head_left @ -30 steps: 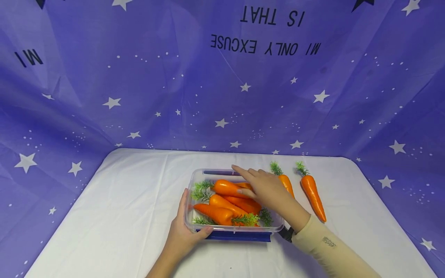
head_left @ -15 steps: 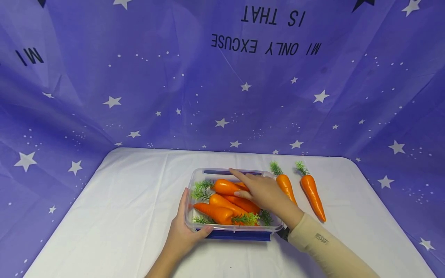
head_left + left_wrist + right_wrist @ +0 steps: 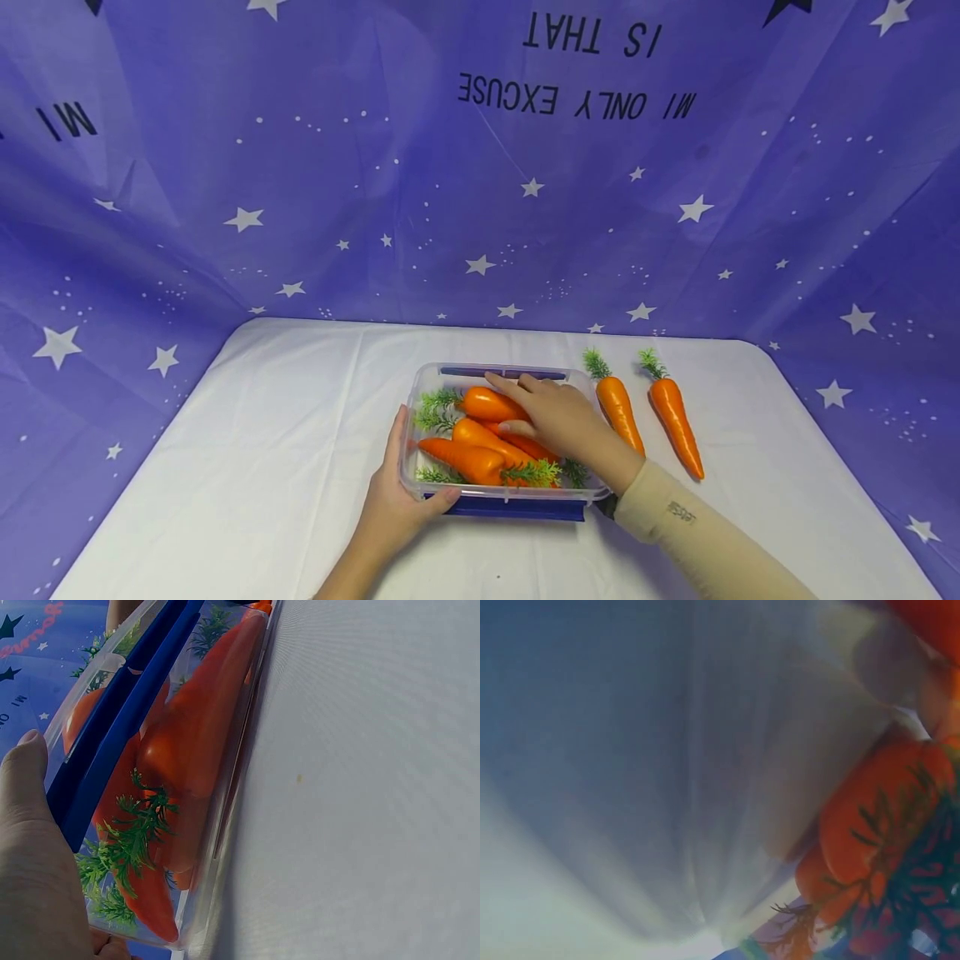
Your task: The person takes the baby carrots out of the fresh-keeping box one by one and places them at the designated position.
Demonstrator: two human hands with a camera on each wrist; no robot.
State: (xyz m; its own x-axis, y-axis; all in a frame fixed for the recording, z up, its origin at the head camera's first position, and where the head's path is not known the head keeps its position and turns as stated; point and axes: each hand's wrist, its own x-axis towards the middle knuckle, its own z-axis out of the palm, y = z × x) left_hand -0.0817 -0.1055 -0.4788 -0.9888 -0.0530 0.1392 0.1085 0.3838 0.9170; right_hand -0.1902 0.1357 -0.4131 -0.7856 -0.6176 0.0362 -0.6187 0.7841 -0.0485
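A clear plastic food container [image 3: 422,375] with blue clip flaps stands on the white cloth, holding several orange carrots [image 3: 480,462] with green leafy tops. My left hand [image 3: 393,504] grips its near left corner, thumb on the front rim, fingers along the left wall. In the left wrist view the thumb [image 3: 26,780] lies beside the blue flap [image 3: 112,735]. My right hand [image 3: 558,412] reaches over the container's right side and rests on the carrots inside, index finger extended, thumb low across them. Its other fingertips are hidden. The right wrist view is mostly blurred, with carrots [image 3: 862,810] at its right.
Two more carrots lie on the cloth to the right: one [image 3: 618,408] beside the container, another [image 3: 675,425] farther right. The white table cloth [image 3: 300,450] meets a purple star-patterned curtain [image 3: 420,208] behind and at both sides.
My right hand has shifted left and slightly down over the carrots, uncovering more of the nearer loose carrot. The left hand and the container have hardly moved.
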